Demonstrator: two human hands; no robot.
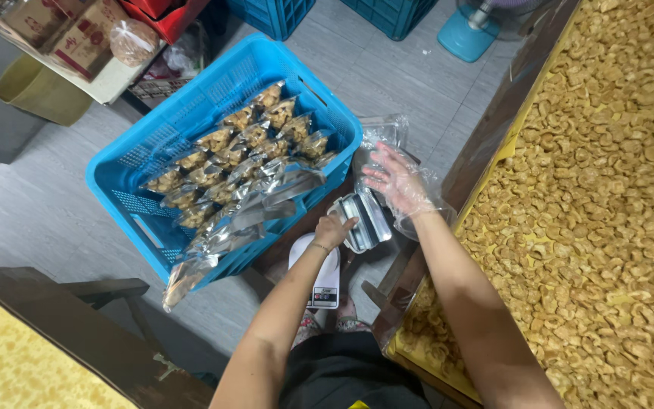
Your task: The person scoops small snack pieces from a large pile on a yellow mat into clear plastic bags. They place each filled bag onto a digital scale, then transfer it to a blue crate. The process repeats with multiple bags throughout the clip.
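Observation:
My left hand (pixel 333 230) grips the edge of a shiny silver pouch (pixel 365 220) above a small white scale (pixel 325 282). My right hand (pixel 399 182), in a loose clear plastic glove, hovers with fingers spread just right of the pouch, next to a clear plastic bag (pixel 378 135). A blue plastic crate (pixel 145 170) to the left holds several filled pouches of golden snacks (pixel 251 140). A sheaf of empty silver pouches (pixel 228 231) lies over its near rim.
A wide tray of loose golden fried pieces (pixel 607 204) fills the right side. A dark wooden bench (pixel 77 326) stands at lower left. More blue crates (pixel 270 15), a teal fan base (pixel 467 34) and a shelf with boxes (pixel 77 45) sit at the top.

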